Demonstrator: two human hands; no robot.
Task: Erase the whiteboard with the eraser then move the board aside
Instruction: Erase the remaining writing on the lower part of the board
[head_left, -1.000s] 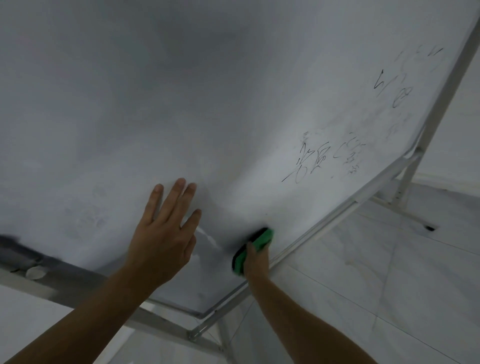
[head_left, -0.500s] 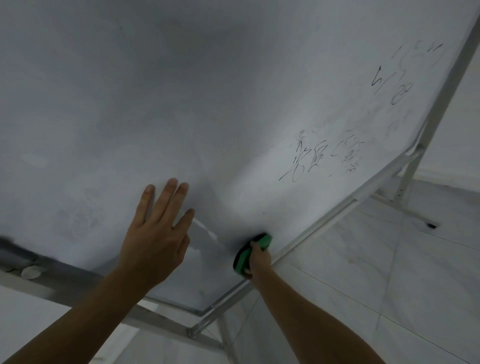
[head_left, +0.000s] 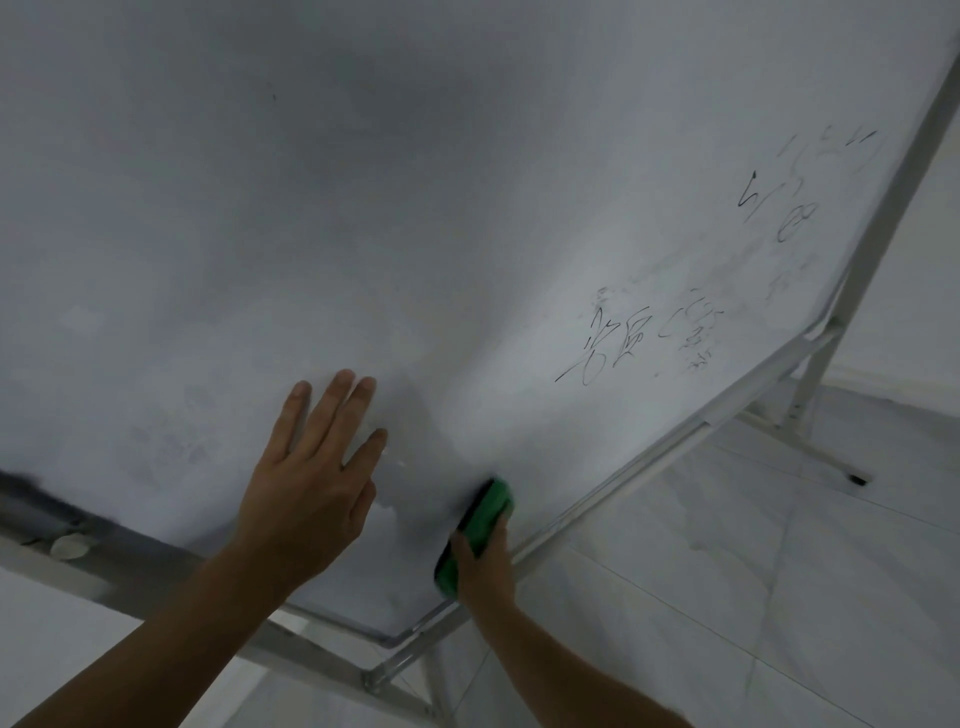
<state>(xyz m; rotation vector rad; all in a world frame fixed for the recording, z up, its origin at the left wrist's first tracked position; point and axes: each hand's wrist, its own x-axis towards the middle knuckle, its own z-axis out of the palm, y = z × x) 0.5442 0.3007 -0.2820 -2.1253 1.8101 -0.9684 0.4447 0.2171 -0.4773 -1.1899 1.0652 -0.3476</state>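
Whiteboard (head_left: 467, 208): 1. Green eraser (head_left: 480, 525): 1. Hands: 2, being left hand (head_left: 306, 499) and right hand (head_left: 485, 566). Black marker writing: 2 patches, lower patch (head_left: 613, 343) and upper patch (head_left: 789, 208). Pale round object (head_left: 67, 545): 1.

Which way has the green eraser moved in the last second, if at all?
Yes, a little: the green eraser, held in the right hand, has slid down the whiteboard, away from the black writing and toward the frame's bottom corner.

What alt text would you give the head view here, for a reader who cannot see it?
A person's right hand presses a green eraser against a whiteboard near its lower edge, while the left hand lies flat on it. Black handwriting shows toward its right edge.
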